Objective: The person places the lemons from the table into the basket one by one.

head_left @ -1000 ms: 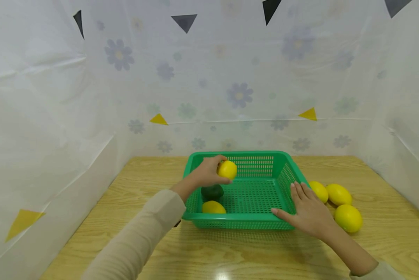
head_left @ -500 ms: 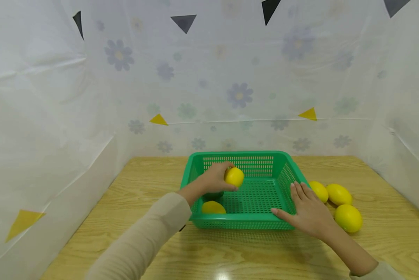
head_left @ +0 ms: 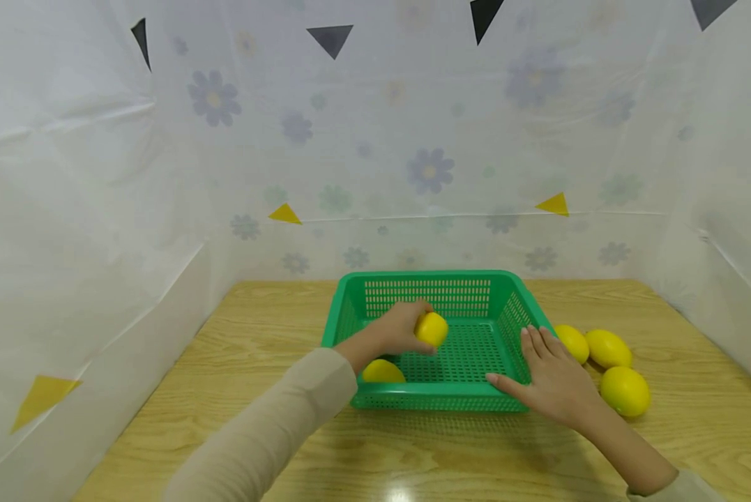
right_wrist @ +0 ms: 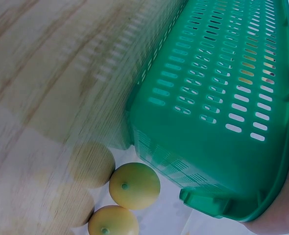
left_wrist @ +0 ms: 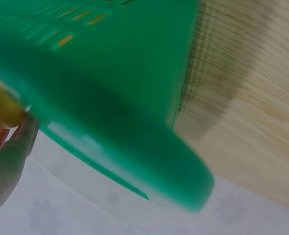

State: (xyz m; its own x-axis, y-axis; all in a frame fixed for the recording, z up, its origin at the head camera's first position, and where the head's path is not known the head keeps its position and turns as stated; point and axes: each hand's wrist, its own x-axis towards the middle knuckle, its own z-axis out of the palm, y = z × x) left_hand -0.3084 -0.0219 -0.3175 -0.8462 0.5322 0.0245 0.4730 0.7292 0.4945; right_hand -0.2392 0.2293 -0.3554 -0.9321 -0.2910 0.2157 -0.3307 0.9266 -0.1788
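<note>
My left hand point(head_left: 395, 330) grips a yellow lemon point(head_left: 432, 329) between thumb and fingers, inside the green plastic basket point(head_left: 441, 389) and above its slatted floor. The left wrist view catches that lemon point(left_wrist: 3, 105) at its left edge, beyond the basket's blurred rim. Near the basket's front left corner lies another yellow fruit point(head_left: 383, 371), partly behind the front wall. My right hand point(head_left: 554, 383) rests on the basket's right rim, fingers extended and thumb over the front edge. A dark green fruit seen earlier is hidden behind my left hand and wrist.
Right of the basket, three lemons point(head_left: 607, 348) lie close together on the wooden table point(head_left: 224, 348). White sheeting point(head_left: 362, 160) with flower prints stands behind the table and along both sides.
My left hand has carried the lemon rightward and lower into the basket. Its wrist now covers the dark green fruit. My right hand has stayed in place.
</note>
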